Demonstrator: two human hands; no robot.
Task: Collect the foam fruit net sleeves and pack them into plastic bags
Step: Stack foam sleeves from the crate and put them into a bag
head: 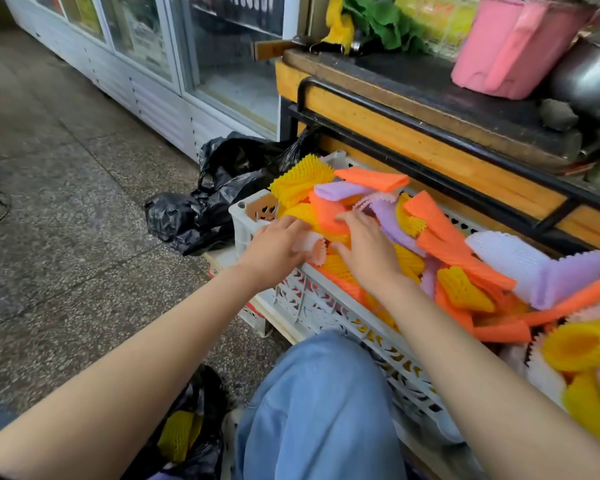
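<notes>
Both hands are in at the near-left corner of the white plastic crate (326,306), side by side and just apart. Our left hand (274,247) curls over a pale pink sleeve (310,244), whose scalloped end pokes out toward the other hand. Our right hand (368,252) lies spread and flat, its fingertips (343,216) pressing on an orange sleeve (328,211) that is half buried, so we cannot read its long axis. The heap of foam sleeves (444,244) runs away to our right along the crate: orange, yellow, lilac and white. They are flattened mesh tubes with zigzag-cut ends, and they look soft, springy and very light. The relation that matters is this: the open black bag (201,448), glossy and thin with yellow sleeves already inside, sits low by our knee, back toward us and under the left forearm. So the left hand looks the nearer one to carry the pink sleeve down into it. A crumpled black bag (219,199) lies on the floor beyond the crate
</notes>
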